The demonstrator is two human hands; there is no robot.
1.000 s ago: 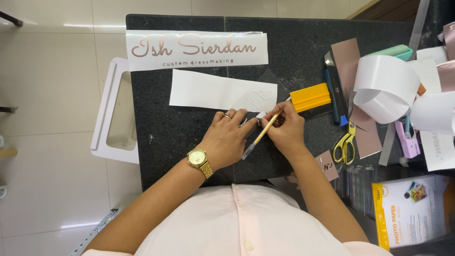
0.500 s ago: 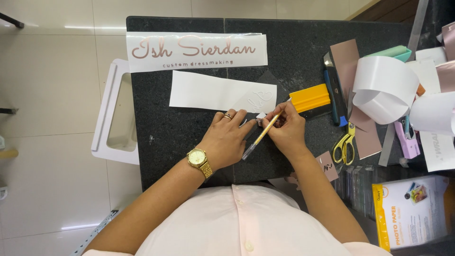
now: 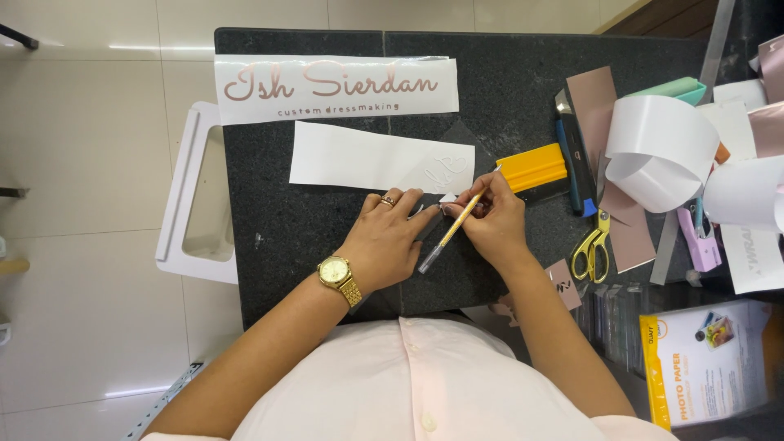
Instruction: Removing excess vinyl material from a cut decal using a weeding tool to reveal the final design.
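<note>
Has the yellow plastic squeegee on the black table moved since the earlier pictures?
No. The yellow plastic squeegee lies in the same place, just right of the white paper strip, beside the right hand.

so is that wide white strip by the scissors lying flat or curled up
Curled up. The wide white strip loops into an open roll standing off the dark table, just above the yellow scissors.

Pale pink buttoned shirt (image 3: 425,384), gold wristwatch (image 3: 336,273), perhaps two finger rings (image 3: 387,200)
</note>
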